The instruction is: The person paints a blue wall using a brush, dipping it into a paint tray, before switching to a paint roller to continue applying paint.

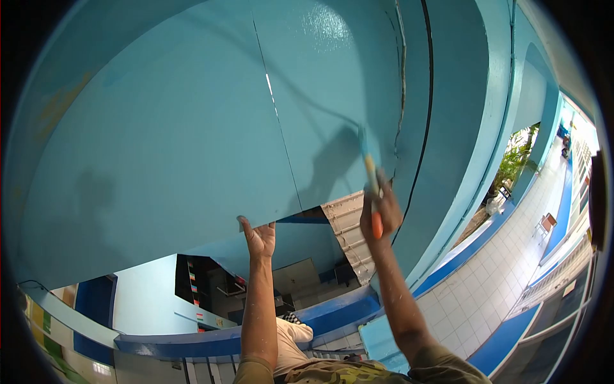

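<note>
My right hand (382, 211) is closed around a paintbrush (369, 165) with a pale handle and an orange end. The brush points up, its blue-coated bristles at the surface of a large turquoise panel (166, 147); brush and hand are slightly blurred. At the panel's lower edge, my left hand (261, 240) grips with the thumb on the near side and fingertips hidden behind. A narrow slit (276, 112) runs down the panel, showing light in one part. Wet-looking gloss (326, 27) shines near the top.
A black cable (427, 83) runs down the turquoise wall right of the panel. Beneath the panel are a blue ledge (185, 345) and a corrugated sheet (350, 227). To the right, a white-tiled corridor (473, 288) holds a chair (547, 223).
</note>
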A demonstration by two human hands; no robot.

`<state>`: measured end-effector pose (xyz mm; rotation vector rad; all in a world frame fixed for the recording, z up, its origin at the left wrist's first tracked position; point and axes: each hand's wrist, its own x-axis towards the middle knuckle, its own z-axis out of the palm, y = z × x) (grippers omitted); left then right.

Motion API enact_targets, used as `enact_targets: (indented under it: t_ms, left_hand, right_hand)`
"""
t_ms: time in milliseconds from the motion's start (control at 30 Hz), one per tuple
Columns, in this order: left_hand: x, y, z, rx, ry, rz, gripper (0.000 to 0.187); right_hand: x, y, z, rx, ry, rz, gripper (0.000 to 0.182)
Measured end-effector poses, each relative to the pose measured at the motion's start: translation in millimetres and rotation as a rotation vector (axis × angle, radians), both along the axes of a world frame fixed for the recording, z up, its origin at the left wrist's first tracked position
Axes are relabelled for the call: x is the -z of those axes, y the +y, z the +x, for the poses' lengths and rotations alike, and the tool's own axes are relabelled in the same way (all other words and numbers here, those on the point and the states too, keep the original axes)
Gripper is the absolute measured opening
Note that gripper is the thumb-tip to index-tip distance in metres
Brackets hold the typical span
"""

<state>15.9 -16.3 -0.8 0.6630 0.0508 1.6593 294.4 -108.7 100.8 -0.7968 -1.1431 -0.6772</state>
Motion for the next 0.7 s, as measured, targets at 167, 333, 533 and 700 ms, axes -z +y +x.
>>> enact_targets:
  t_ms: [167, 333, 533, 700]
  left_hand:
    - [-6.3, -4.3, 2.8, 0.0, 0.02, -0.005, 0.074]
    - [-6.8, -3.1, 2.5, -0.025, 0.043, 0.022, 0.078]
    - [-6.1, -2.5, 1.5, 0.009, 0.004, 0.011, 0.073]
    - [-4.9, -3.1, 1.6, -0.007, 0.034, -0.001, 0.074]
  right_hand:
    - [-100.1, 46.0, 34.0, 0.021, -0.207, 0.157, 0.012]
    - [-17.5, 60.0, 49.4, 0.066, -0.154, 0.022, 0.012]
    - [125.9, 2.7, 50.3, 0.0, 0.047, -0.232, 0.011]
    - [78.4, -8.2, 41.9, 0.073, 0.123, -0.154, 0.014]
